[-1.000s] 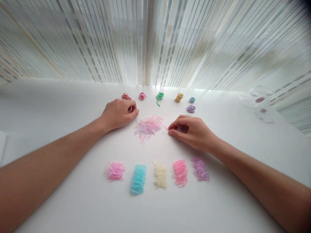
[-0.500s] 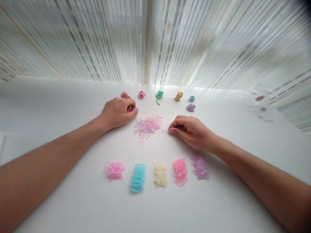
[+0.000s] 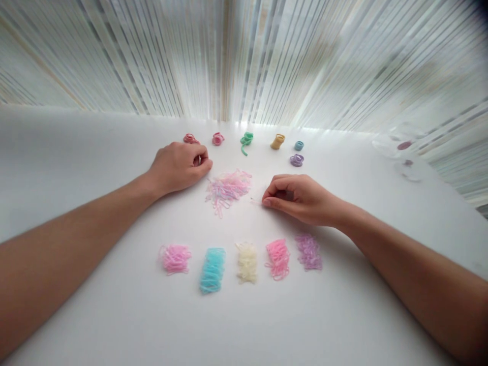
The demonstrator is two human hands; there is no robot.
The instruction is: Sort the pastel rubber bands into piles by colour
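A loose heap of pale pink and lilac rubber bands [image 3: 230, 189] lies on the white table between my hands. My left hand [image 3: 181, 165] rests at the heap's far left, thumb and forefinger pinched together; anything between them is hidden. On the other side, my right hand [image 3: 295, 198] is closed in a pinch, with a thin pale rubber band [image 3: 254, 201] showing at its fingertips. Nearer to me lie sorted piles of bands: light pink [image 3: 176, 259], blue [image 3: 212, 270], cream [image 3: 247, 263], bright pink [image 3: 278, 259] and purple [image 3: 309, 252].
Small coils stand along the back: red [image 3: 189, 138], pink [image 3: 218, 139], green [image 3: 247, 139], gold [image 3: 278, 142], blue [image 3: 299, 146] and purple [image 3: 297, 160]. Clear round plastic pieces [image 3: 409, 170] lie at the back right. A striped curtain [image 3: 229, 61] hangs behind the table [image 3: 244, 325].
The view has shifted slightly, so the table's contents sit higher and a little left. My right hand is slightly lower relative to the heap; my left hand keeps nearly the same place.
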